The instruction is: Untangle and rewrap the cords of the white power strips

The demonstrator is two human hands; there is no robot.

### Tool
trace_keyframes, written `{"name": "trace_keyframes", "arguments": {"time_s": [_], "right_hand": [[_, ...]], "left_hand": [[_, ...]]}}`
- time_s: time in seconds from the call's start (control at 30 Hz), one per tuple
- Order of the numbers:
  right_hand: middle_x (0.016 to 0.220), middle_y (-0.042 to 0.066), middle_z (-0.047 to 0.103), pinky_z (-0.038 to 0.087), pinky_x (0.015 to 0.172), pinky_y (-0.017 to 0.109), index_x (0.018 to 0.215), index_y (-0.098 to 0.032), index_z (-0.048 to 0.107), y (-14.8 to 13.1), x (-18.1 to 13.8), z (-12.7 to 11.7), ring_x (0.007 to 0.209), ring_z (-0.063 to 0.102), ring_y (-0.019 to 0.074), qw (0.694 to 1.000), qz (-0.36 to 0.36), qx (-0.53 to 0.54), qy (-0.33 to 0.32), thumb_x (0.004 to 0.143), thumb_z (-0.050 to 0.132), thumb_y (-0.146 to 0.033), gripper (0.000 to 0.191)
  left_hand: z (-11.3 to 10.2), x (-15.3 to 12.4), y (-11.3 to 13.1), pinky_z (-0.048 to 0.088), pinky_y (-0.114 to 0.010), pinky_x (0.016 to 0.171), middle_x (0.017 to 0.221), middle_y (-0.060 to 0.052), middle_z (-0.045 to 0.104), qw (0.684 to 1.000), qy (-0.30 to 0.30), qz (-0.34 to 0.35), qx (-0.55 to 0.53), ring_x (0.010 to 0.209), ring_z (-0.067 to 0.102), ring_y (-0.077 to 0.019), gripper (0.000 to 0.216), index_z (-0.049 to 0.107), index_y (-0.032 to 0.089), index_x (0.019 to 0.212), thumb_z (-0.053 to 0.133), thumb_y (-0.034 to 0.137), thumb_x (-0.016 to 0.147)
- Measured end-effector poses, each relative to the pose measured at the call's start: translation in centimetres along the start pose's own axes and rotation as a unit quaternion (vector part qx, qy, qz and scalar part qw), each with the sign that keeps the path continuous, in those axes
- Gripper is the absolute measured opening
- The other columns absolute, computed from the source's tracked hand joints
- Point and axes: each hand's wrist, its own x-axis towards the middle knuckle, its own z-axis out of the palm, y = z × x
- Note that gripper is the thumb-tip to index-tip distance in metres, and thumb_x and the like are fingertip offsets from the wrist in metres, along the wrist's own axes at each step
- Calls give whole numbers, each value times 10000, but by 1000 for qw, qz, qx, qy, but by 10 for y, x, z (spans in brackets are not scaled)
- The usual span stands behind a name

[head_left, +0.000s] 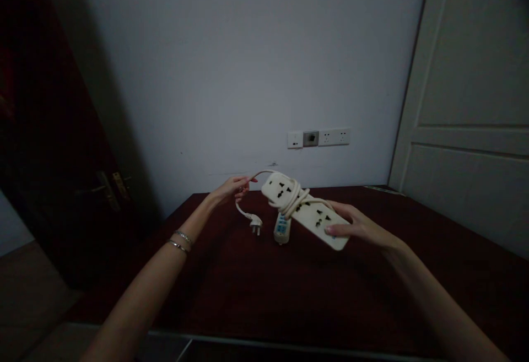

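Note:
My right hand (359, 224) grips the near end of a white power strip (308, 210), held tilted above the dark red table (289, 290). Its white cord (289, 196) is wound a few turns around the strip's middle. My left hand (231, 188) pinches the free stretch of cord to the left of the strip. The plug (256, 222) dangles below that hand, just above the table. A small white tag or adapter with a blue label (282, 228) hangs under the strip.
A row of wall sockets (319, 138) sits on the white wall behind the table. A white door (471, 119) stands at the right, a dark wooden door with a handle (105, 188) at the left. Two bracelets (181, 241) circle my left wrist.

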Motion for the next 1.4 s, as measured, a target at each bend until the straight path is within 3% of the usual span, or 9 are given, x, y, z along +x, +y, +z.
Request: {"name": "trace_keyframes", "arguments": {"time_s": [0.13,0.3,0.4,0.53,0.67,0.77,0.93,1.17,1.4], "right_hand": [[1038,53,615,466,700,279,1270,-209,455,15,7,6,847,580,186,998,-12,55,39,680,659,-308,633],[1056,50,587,444,815,331,1109,-212,558,11,7,12,929,556,195,989,-77,-123,15,717,642,-268,404],[1023,55,565,436,842,352,1072,-229,579,8,4,6,938,542,189,952,-139,-269,38,761,569,-174,316],[1060,83,516,438,856,386,1134,-250,552,13,0,-4,991,508,205,892,-194,-401,84,755,474,-51,435],[1139,112,464,438,870,417,1186,-248,517,24,0,-8,1072,456,241,838,-248,-465,144,727,462,-5,521],[1158,121,450,440,869,432,1207,-247,497,31,3,-10,1094,440,256,813,-276,-485,166,719,458,9,553],[1180,115,469,442,872,454,1217,-267,491,34,14,-14,1115,434,267,788,-307,-506,167,710,447,27,588],[1175,122,496,432,902,461,1208,-254,500,34,26,-26,1194,389,268,762,-344,-527,153,758,425,24,534],[1134,126,547,467,868,438,1144,-235,559,27,32,-30,1180,421,255,750,-358,-539,139,816,412,-23,417]], "left_hand": [[5,0,6,288,-182,367,524,55,389,1000,-1,8,20,360,281,-32,386,577,154,1012,518,475,805],[8,-7,28,266,-192,378,431,56,331,997,-79,15,21,378,281,-46,343,627,134,720,609,477,716],[4,-17,51,268,-196,392,451,25,444,991,-116,15,63,394,342,-54,241,651,143,682,700,373,626],[6,-32,83,338,-199,456,611,-24,616,962,-194,-19,191,507,483,-92,171,702,181,726,728,256,575],[21,-43,98,335,-200,424,557,-15,620,922,-287,-76,250,469,487,-106,228,717,209,777,741,241,552],[36,-42,90,312,-200,390,512,-13,595,941,-237,-79,229,415,467,-105,252,700,197,851,691,297,619],[59,-30,67,358,-188,487,668,-26,629,953,-103,36,282,525,516,-98,439,555,200,1177,543,322,755],[73,-25,54,381,-197,570,898,-61,632,932,-153,111,309,657,515,-108,498,456,223,1299,438,261,803],[80,-21,37,411,-253,793,1104,-83,607,935,-119,136,304,907,539,-146,405,521,198,1238,387,307,871]]}}
